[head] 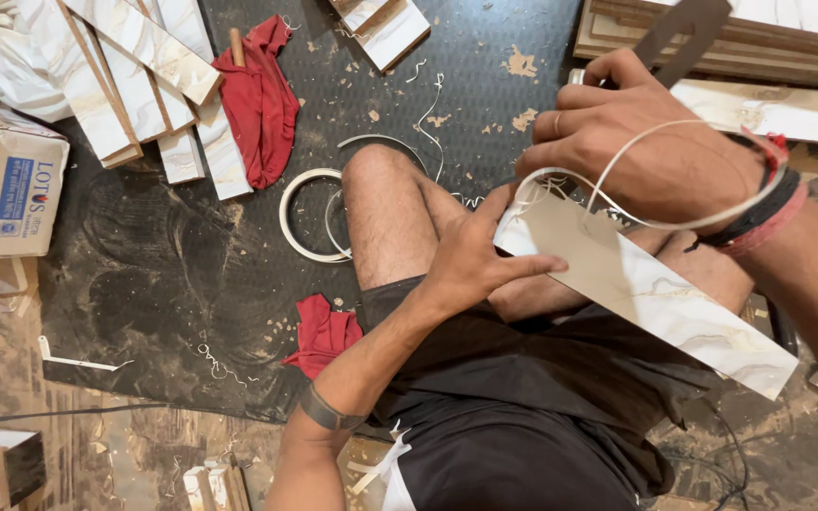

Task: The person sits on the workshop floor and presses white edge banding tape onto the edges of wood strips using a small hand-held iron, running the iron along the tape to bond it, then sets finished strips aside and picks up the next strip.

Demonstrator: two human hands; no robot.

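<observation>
Right hand (646, 156): fingers clamped on a dark flat metal blade (684, 38) — above the panel's end edge.
Left hand (475, 260): fingers together, pressing long white marble-patterned laminate panel (655, 303).
Room: open black rubber mat (182, 284) leftward — thin white edge-band coil (310, 218) near knee.

**Lighting and picture quality: head view**

Light: even, warm, moderately bright; source not visible. Shadows: soft, short, beneath the right hand (646, 142) and under the marble-patterned strip (655, 293). Glare: mild sheen on the pale planks (125, 76) at upper left. Dark floor mat (172, 255) keeps texture, not crushed. Focus: centre sharp; right forearm at the frame edge soft. Distortion: wide-angle stretching toward corners.
</observation>
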